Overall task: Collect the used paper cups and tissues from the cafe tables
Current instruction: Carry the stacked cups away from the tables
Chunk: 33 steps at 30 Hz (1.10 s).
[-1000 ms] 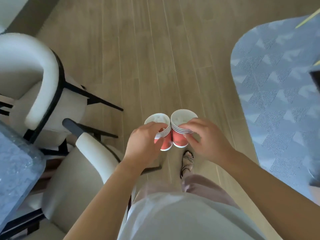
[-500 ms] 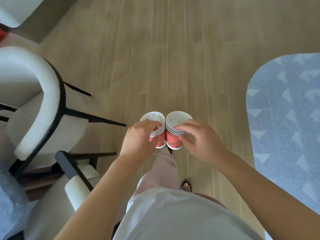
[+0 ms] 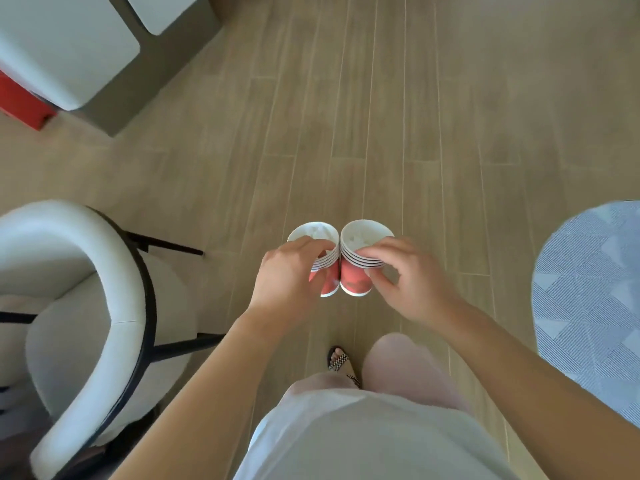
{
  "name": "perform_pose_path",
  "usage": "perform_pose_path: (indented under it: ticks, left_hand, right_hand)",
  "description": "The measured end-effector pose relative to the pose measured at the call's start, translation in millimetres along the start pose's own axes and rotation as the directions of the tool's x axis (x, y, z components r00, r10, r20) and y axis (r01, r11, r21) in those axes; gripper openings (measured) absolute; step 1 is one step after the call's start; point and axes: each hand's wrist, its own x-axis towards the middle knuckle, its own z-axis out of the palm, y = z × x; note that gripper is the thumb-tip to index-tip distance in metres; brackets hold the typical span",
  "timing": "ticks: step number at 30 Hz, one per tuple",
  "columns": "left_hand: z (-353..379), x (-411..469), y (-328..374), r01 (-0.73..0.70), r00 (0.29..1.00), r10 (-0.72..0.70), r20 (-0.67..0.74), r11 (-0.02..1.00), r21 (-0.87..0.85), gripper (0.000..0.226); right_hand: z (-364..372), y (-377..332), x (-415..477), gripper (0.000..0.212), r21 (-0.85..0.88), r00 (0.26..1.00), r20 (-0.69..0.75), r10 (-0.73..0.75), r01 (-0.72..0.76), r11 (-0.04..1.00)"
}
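Left hand (image 3: 287, 271) out front, fingers curled over the rim and down the side of left cup stack (image 3: 329, 287); grips it upright. Right hand (image 3: 412, 282) beside it, thumb and fingertips pinching right cup stack (image 3: 355, 280) just under the rims. Both stacks of nested paper cups, red walls, white rims in bands, pressed together side by side, carried in the air above plank floor (image 3: 346, 133). Crumpled white tissue (image 3: 317, 233) inside the top cup of each stack. Below the hands, one sandal (image 3: 337, 358) on the planks. At left, white padded chair (image 3: 104, 271) with black frame. At right edge, blue patterned rug (image 3: 588, 289). Top left, blurred white cabinet (image 3: 69, 46) with red object (image 3: 20, 102) against it.
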Motion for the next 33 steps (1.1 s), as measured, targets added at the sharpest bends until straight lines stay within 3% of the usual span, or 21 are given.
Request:
perform_pose_path:
  ticks: [5, 16, 33]
  left_hand:
    - [-15.4, 87.1, -12.1, -0.005, 0.998, 0.005, -0.07, 1.0, 0.0, 0.029]
    - [-24.4, 318.0, -9.6, 0.154, 0.979, -0.155, -0.132, 0.988, -0.019, 0.032]
    - [-47.8, 636.5, 3.2, -0.052, 0.989, 0.048, -0.139, 0.998, -0.028, 0.035]
  right_hand:
    - [-10.7, 24.0, 91.8, 0.03, 0.009, 1.0, 0.017, -0.026, 0.026, 1.0]
    - [-61.2, 136.8, 315.1, 0.039, 0.024, 0.988, 0.007, -0.155, 0.155, 0.988]
    - [-158.6, 255.9, 571.8, 0.034, -0.08, 0.991, -0.073, -0.109, 0.103, 0.991]
